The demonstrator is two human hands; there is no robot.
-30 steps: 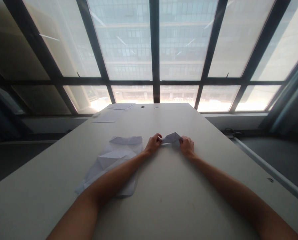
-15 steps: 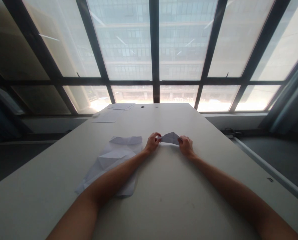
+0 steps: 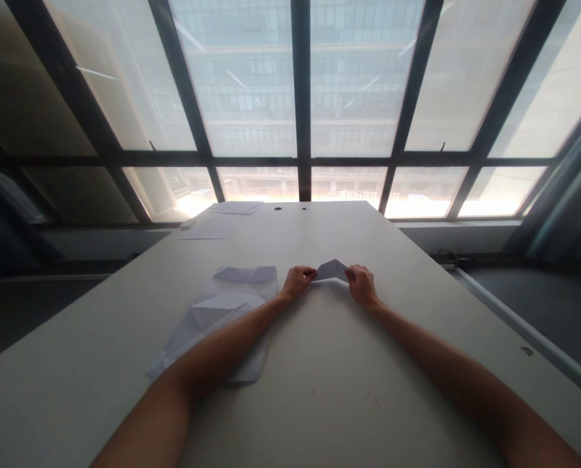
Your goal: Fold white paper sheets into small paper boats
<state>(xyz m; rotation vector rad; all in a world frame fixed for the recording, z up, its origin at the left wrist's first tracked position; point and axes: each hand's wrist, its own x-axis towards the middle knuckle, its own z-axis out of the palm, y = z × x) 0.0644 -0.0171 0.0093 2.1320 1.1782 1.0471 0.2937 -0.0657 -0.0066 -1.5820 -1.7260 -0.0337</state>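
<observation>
A small folded paper is stretched between my two hands over the white table, with a raised peak in its middle. My left hand pinches its left end with thumb and fingers. At its right end, my right hand grips the paper, fingers curled. Creased white sheets lie on the table to the left, partly under my left forearm.
More flat papers lie at the table's far left corner, beside a small white object. Two small dark spots mark the far edge. Large windows stand behind, and a pale rail runs along the right.
The folded paper's shape has altered slightly, and its left end is now more covered. My left fingers have closed down lower around it. My right hand has barely shifted.
</observation>
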